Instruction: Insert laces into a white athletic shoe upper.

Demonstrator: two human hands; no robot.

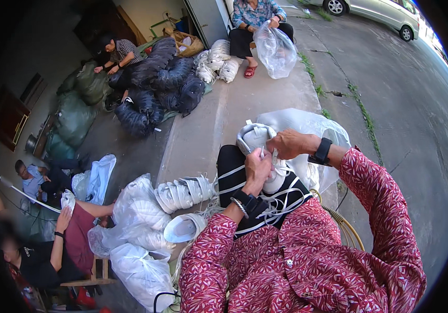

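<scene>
On my lap, over black trousers (229,164), lies a white shoe (255,136) with its opening turned away from me. My left hand (256,169) is closed in a pinch on a white shoelace at the shoe's front. Close beside it, my right hand (288,144) is bent over the shoe's lacing with its fingers curled; its fingertips are partly hidden, and it seems to grip the lace too. Loose white laces (281,203) trail across my trousers below the shoe.
Left of my lap stand a row of nested white shoe uppers (185,193), a single white shoe (185,228) and plastic bags (141,268) of white pieces. A clear bag (312,128) lies beyond my right hand. Co-workers sit around; one holds a clear bag (276,51). Black bundles (153,78) lie farther off.
</scene>
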